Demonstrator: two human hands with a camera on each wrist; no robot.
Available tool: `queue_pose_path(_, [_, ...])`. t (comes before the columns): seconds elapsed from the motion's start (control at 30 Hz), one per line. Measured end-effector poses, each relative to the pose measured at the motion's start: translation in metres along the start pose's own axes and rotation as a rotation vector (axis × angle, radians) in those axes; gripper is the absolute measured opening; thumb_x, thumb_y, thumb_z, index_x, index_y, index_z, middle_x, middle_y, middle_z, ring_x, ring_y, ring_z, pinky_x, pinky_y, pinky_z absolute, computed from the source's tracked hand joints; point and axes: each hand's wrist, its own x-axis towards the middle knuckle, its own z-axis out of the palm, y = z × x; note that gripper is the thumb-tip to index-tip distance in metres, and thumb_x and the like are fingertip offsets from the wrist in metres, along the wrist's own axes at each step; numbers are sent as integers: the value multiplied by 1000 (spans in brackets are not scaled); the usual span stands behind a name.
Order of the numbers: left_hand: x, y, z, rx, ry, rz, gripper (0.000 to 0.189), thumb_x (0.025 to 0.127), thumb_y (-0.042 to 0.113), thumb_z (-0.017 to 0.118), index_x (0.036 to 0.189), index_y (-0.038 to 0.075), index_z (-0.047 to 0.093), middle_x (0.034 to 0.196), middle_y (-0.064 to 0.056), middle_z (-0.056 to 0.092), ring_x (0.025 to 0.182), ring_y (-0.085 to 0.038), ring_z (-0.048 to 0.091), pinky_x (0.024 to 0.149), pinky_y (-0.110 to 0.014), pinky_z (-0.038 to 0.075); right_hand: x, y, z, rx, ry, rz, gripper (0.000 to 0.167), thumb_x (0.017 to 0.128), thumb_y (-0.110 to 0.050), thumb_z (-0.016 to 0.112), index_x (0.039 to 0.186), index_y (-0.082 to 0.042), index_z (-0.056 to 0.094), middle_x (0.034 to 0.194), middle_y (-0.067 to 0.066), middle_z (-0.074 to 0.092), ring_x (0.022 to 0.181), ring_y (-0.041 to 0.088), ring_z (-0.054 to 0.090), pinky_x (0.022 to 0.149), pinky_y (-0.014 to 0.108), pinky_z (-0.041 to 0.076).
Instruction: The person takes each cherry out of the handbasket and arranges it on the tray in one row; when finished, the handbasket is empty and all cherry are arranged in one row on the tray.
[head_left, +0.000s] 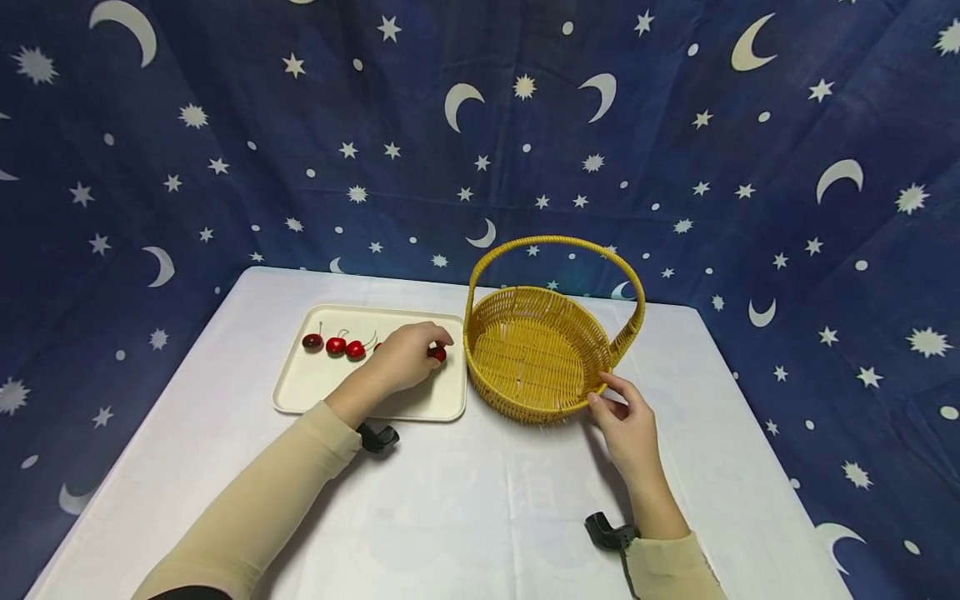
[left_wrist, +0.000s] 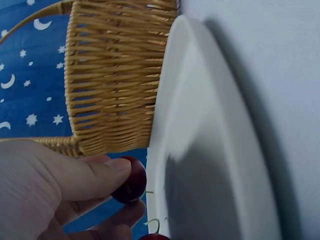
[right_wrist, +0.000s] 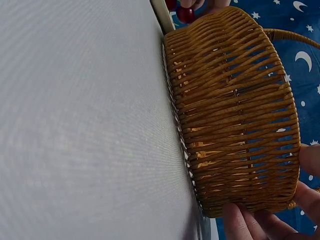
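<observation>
Between thumb and fingers, my left hand (head_left: 405, 357) pinches a dark red cherry (left_wrist: 131, 181) over the right end of a cream tray (head_left: 322, 392). More cherries with thin stems, such as one red cherry (head_left: 335, 346), lie in a row on the tray; my left hand partly hides the nearest. Right beside the tray stands a round yellow-brown wicker basket (head_left: 528, 358) with a tall hoop handle, its visible inside bare. With thumb and fingers on the rim and outer wall, my right hand (head_left: 628, 425) holds the basket at its near right side.
A white cloth (head_left: 465, 517) covers the table. Behind and at both sides hangs a dark blue curtain (head_left: 420, 100) with moons and stars. The basket's handle (head_left: 555, 240) rises in front of the back curtain. Black wrist mounts (head_left: 611, 533) sit at both sleeves.
</observation>
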Motion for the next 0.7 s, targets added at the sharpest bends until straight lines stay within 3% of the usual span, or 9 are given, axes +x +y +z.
queue_pose_path(0.43, [-1,5,10,146,8,10,28,95,0,72,121,10,78,111,-6,77,101,-26,73,97,-45,60,3,0,0,-3,3,6,46,105,-18,72,148,-8,62,151,14,59,98,-9,67,81,11,57])
queue_pose_path(0.7, [-2,6,6,127,13,-9,31,97,0,69,125,10,77,122,-7,78,112,-29,75,104,-47,58,2,1,1,-3,10,-1,46,105,-16,72,149,-7,61,152,14,58,98,-9,67,81,10,57])
